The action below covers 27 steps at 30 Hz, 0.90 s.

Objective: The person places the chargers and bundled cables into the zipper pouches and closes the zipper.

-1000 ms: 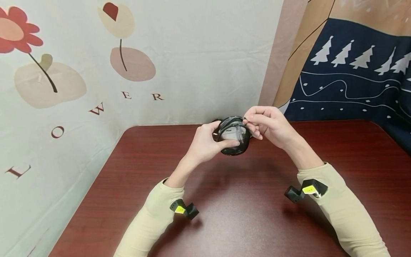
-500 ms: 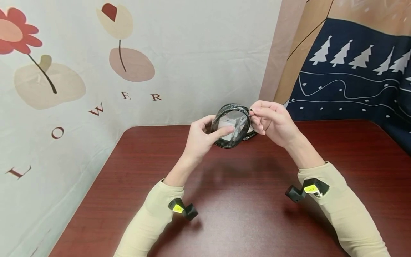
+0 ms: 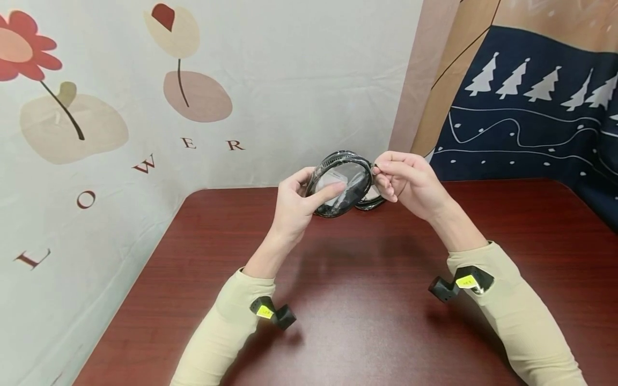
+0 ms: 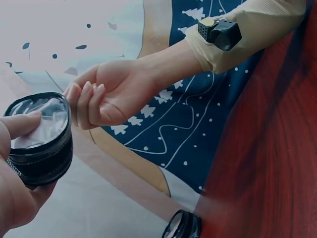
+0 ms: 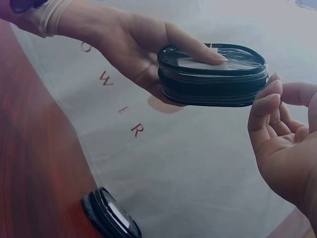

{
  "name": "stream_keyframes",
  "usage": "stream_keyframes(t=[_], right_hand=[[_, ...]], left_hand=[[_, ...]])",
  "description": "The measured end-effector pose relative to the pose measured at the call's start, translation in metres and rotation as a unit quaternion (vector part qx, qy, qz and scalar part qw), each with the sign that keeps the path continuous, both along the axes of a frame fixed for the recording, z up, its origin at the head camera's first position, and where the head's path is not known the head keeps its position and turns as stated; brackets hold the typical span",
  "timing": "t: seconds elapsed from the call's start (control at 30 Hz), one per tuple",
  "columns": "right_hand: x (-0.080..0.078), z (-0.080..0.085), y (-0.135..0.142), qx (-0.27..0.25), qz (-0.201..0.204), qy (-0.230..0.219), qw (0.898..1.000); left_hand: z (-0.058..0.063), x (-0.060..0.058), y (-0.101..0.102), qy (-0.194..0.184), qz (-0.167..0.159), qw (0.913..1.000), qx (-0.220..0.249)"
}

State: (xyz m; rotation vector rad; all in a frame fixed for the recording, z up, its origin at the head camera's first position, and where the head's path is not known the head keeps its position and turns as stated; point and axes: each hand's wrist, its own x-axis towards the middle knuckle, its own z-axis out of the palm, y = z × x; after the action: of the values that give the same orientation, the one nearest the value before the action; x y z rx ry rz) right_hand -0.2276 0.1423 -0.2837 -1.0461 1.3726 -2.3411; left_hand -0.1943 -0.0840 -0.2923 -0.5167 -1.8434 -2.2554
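My left hand [image 3: 293,206] holds a small round zip pouch [image 3: 350,182] with black edges and a clear face, up above the far side of the table. The thumb lies across the clear face, and the fingers are behind the pouch. Through the plastic, something whitish and flat shows inside. At the pouch's right edge my right hand [image 3: 407,182] pinches a tiny dark zipper pull [image 3: 375,165] between thumb and forefinger, its other fingers curled. In the right wrist view the black zipper band of the pouch [image 5: 213,87] runs around its side toward those fingertips.
A second, similar black-rimmed pouch [image 3: 370,202] rests at the back of the reddish wooden table [image 3: 367,311], partly hidden behind the held one. A pale printed cloth [image 3: 299,86] and a dark blue one [image 3: 526,128] hang behind the table.
The held pouch has risen and then shifted left with my left hand, its face turning. My right hand moved slightly up and right, still at the zipper. The second pouch has come into view.
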Motion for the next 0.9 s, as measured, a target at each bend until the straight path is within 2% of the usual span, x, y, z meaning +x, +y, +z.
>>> stream_keyframes(t=[0.37, 0.63, 0.9], right_hand=[[-0.0010, 0.0037, 0.0068, 0.023, 0.004, 0.011, 1.000], [0.0003, 0.0053, 0.0086, 0.027, 0.014, 0.006, 1.000], [0.0002, 0.0047, 0.0088, 0.036, 0.013, 0.021, 0.999]], left_hand=[[0.0059, 0.0018, -0.0061, 0.028, 0.001, 0.9963, -0.081], [0.0060, 0.0026, -0.0066, 0.056, 0.010, 0.9915, -0.117], [0.0072, 0.0035, -0.0080, 0.077, 0.014, 0.9866, -0.143]])
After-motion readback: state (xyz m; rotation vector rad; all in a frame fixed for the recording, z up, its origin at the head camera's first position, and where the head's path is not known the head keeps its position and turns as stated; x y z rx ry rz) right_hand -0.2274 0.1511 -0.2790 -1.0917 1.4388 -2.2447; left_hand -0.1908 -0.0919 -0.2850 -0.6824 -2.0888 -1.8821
